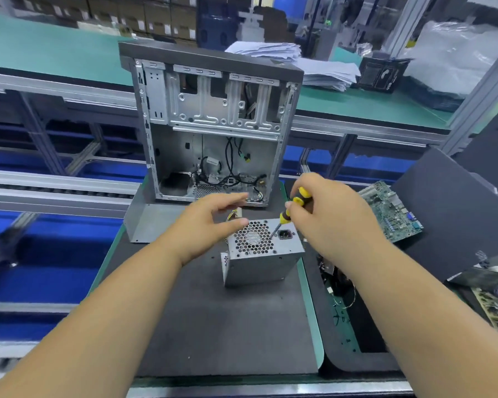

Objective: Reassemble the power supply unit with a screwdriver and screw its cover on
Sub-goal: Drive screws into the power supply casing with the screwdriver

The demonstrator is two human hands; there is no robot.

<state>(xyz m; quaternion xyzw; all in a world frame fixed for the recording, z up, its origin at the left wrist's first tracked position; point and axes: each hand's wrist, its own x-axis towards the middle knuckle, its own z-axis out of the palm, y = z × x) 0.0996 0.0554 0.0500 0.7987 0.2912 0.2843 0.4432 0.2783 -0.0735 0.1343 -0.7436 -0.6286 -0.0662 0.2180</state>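
Your two bare forearms reach in from the near edge over the dark mat [227, 326], and both hands meet above the power supply [262, 251], which stands on that mat in front of the open computer case [213, 124].

Your right hand [328, 214] pinches the yellow-and-black handle of the screwdriver [292, 205] between thumb and fingertips. The tool's long axis slants from upper right, under your fingers, down and to the left. Its tip sits on the top face of the power supply, in the strip of metal between the round fan grille [252, 237] and the power socket [285, 234]. Whether the tip is seated in a screw head you cannot tell from here.

Your left hand [210, 222] hovers at the far left corner of the box, fingers loosely spread and slightly bent, holding nothing. It may brush the grille edge, but contact is unclear.

The right hand is the nearer one to the work point, which lies down and left of your fingers along the shaft. Any turning, by this view, should stay on that slanted line, with the left hand steadying the box from its left side.

A green circuit board [391, 214] lies to the right, well apart.
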